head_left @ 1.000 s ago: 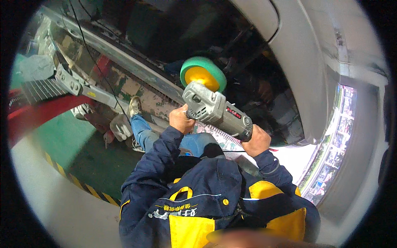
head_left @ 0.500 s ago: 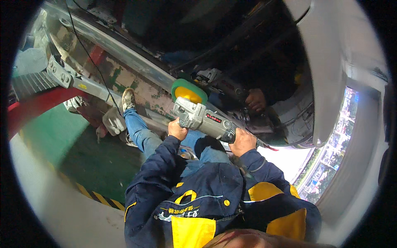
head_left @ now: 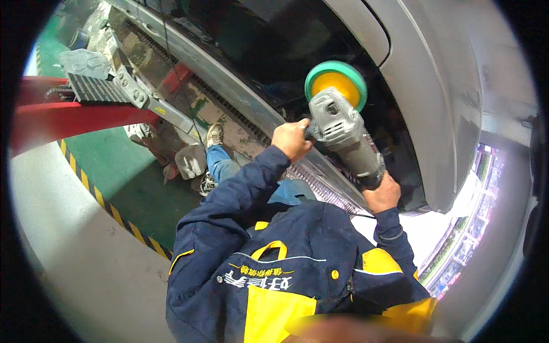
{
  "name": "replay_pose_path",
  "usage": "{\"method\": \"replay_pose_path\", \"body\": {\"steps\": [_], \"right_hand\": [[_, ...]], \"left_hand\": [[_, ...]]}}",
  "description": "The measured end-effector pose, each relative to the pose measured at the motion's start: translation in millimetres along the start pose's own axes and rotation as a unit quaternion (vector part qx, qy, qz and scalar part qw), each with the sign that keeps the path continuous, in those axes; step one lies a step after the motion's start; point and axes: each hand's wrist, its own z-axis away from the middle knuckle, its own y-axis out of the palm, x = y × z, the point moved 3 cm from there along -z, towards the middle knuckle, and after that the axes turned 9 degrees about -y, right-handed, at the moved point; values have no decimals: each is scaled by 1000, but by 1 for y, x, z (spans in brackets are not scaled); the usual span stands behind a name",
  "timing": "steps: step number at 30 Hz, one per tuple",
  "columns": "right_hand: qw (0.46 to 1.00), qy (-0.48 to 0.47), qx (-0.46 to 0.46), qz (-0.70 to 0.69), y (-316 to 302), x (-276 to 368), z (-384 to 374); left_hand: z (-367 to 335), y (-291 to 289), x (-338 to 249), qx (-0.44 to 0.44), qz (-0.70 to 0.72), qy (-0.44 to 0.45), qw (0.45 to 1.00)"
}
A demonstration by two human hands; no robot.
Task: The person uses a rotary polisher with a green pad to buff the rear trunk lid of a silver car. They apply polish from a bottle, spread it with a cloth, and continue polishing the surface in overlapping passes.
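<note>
I hold a grey electric polisher (head_left: 349,137) with both hands over a dark, glossy vehicle panel (head_left: 269,54). My left hand (head_left: 292,140) is wrapped round its side handle near the head. The rear of the body is in the grip of my right hand (head_left: 382,194). At the tool's far end, a round green pad (head_left: 359,83) with a yellow centre lies over the dark panel. Whether the pad touches it, I cannot tell. A silver-grey body panel (head_left: 423,74) borders the dark surface on the right.
A red lift arm (head_left: 86,128) with a black ribbed pad (head_left: 97,90) stands at the left. A metal rail (head_left: 197,71) runs along the panel's lower edge. Yellow-and-black tape (head_left: 117,220) crosses the green floor (head_left: 128,177). Bright display panels (head_left: 466,220) show at right.
Both hands have carried the polisher up and to the right, across the dark panel. The tool has turned, and its pad now shows more fully. My view has shifted too.
</note>
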Motion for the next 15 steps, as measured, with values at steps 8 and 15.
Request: {"method": "replay_pose_path", "body": {"steps": [8, 15], "right_hand": [[1000, 23, -10, -13, -1, 13, -5], [999, 8, 36, 18, 17, 3, -4]], "left_hand": [[-15, -20, 0, 10, 47, 15, 999], [7, 12, 22, 29, 21, -24, 999]]}}
